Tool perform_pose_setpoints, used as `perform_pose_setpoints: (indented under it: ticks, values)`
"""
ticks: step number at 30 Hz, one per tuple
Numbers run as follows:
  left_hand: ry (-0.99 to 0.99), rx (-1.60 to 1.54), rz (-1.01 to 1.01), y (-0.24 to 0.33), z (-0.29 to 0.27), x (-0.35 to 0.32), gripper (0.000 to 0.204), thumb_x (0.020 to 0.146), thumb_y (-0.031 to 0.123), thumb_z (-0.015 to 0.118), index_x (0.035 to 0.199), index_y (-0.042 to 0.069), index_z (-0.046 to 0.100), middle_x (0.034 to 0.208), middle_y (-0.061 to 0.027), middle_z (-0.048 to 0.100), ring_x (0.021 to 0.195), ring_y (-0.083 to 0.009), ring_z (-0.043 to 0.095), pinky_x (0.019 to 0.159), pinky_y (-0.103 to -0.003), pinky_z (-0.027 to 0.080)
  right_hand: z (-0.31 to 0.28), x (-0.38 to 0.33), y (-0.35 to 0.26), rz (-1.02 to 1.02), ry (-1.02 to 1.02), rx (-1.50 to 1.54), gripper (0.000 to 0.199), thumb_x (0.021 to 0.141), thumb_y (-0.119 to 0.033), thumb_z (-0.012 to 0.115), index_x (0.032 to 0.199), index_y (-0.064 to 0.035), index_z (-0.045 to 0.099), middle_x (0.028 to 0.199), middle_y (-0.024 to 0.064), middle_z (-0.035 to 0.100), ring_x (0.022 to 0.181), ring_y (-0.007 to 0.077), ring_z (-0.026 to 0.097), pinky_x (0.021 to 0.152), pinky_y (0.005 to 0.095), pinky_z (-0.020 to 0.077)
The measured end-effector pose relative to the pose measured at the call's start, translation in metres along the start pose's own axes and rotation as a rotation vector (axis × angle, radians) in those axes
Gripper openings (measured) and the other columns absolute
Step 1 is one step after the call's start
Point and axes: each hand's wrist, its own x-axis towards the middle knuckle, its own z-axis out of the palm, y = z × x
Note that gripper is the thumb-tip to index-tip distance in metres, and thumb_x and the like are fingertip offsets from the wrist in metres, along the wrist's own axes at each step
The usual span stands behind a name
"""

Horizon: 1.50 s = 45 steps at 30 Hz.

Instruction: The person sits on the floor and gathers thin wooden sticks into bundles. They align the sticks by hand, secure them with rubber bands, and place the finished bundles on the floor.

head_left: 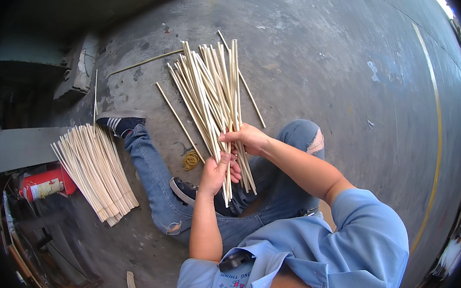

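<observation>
A loose bundle of thin, pale wooden sticks (204,86) fans out in front of me, its near ends over my lap. My left hand (217,172) is closed round several sticks close to their near ends. Just above it, my right hand (246,138) grips the bundle from the right, thumb across the sticks. The palms and some fingers are hidden behind the wood. A small coil of yellowish bands (191,160) lies on the floor to the left of my left hand.
Left of my outstretched leg lies a larger stack of similar sticks (99,176), beside a red fire extinguisher (41,186). Single sticks lie about the bundle, one (178,118) on its left, another (252,99) on its right. A yellow line (437,144) runs along the grey floor at right.
</observation>
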Motion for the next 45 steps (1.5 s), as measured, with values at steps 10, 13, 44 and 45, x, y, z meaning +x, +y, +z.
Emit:
perform_pose_setpoints:
  ticks: [10,13,44,45]
  values:
    - [0.748,0.241,0.051,0.018,-0.148,0.042,0.025,0.101,0.030,0.063,0.104,0.005,0.066,0.074,-0.0086,0.067,0.054,-0.0180,0.064,0.046,-0.030,0.048,-0.050,0.032,-0.090,-0.162,0.560,-0.195,0.028,0.096,-0.017,0.062,0.109,0.0077,0.061,0.097,0.0176,0.069,0.079,0.0269,0.071,0.068,0.0407,0.0614]
    - [0.901,0.471,0.139,0.022,-0.179,0.083,0.029,0.097,0.031,0.067,0.097,0.002,0.066,0.081,-0.0152,0.071,0.069,-0.0294,0.070,0.061,-0.040,0.053,-0.086,0.046,-0.115,-0.246,0.804,-0.659,0.027,0.086,-0.017,0.068,0.098,0.0072,0.066,0.082,0.0142,0.067,0.070,0.0236,0.069,0.063,0.0411,0.0566]
    - [0.401,-0.106,-0.083,0.033,-0.034,0.193,0.071,0.094,0.053,0.069,0.123,-0.011,0.059,0.116,-0.0211,0.068,0.103,-0.0287,0.069,0.084,-0.042,0.057,-0.041,0.089,-0.055,0.133,0.098,-0.341,0.051,0.085,-0.017,0.082,0.128,-0.0017,0.059,0.117,0.0131,0.068,0.104,0.0242,0.069,0.089,0.0427,0.0563]
    - [0.285,-0.199,-0.072,0.038,-0.024,0.193,0.064,0.094,0.048,0.072,0.123,-0.007,0.061,0.110,-0.0176,0.071,0.098,-0.0262,0.070,0.081,-0.041,0.058,-0.047,0.087,-0.055,0.133,0.142,-0.387,0.053,0.083,-0.016,0.083,0.128,-0.0026,0.059,0.115,0.0121,0.068,0.104,0.0234,0.068,0.088,0.0426,0.0563]
